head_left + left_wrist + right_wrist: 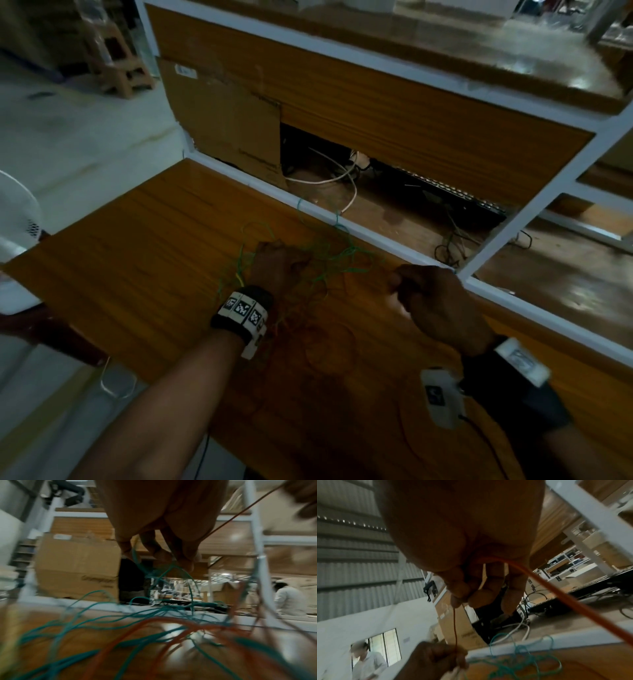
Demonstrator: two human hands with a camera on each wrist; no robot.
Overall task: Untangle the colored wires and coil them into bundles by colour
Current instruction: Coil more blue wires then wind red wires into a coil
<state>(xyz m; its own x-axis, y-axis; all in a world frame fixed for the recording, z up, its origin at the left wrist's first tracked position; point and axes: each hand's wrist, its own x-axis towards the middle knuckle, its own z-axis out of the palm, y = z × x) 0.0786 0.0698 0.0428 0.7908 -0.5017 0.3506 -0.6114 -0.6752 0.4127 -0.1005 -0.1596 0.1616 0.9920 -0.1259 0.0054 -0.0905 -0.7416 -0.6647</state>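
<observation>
A tangle of thin green wires (329, 263) and orange wires (308, 329) lies on the wooden table (137, 240). My left hand (291, 260) sits in the tangle with its fingers (164, 555) curled round green wires (137, 559). My right hand (397, 284) is a fist to the right of it, raised a little. Its thumb and forefinger pinch an orange wire (455, 622) that runs taut down to my left hand (436, 655). A thicker-looking stretch of that orange wire (556, 592) trails out of the right palm. More green loops (522, 661) lie below.
A white frame rail (342, 222) borders the table's far edge, with green loops over it. Behind it are a cardboard box (233, 126), a white cable (335, 178) and a long black device (462, 202). A white fan (17, 219) stands at the left. A person (288, 599) is far off.
</observation>
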